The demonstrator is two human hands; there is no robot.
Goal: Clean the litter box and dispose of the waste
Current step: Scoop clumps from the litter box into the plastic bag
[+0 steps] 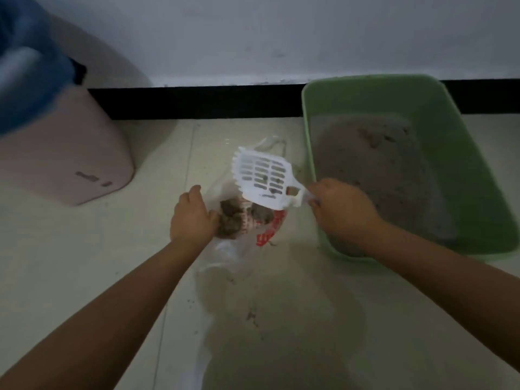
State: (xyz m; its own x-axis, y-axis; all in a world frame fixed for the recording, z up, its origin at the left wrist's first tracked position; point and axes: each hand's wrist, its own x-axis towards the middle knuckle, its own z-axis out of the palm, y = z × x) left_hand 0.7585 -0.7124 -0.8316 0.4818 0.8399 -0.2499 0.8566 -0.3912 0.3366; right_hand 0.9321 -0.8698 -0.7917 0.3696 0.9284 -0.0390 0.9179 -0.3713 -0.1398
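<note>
A green litter box (439, 108) stands on the floor at the right, with grey litter (374, 164) piled inside. My right hand (340, 212) grips the handle of a white slotted scoop (264, 178), held tilted over a clear plastic bag (247, 220) with red print. Several brown waste clumps (233, 218) lie in the bag. My left hand (191, 218) holds the bag's left edge, fingers closed on the plastic. A few bits of litter stick to the scoop's slots.
A pink bin (70, 164) with a blue liner (28, 80) stands at the left against the wall. A black skirting strip (197, 101) runs along the wall's base. Crumbs of litter (251, 316) dot the pale floor tiles near me.
</note>
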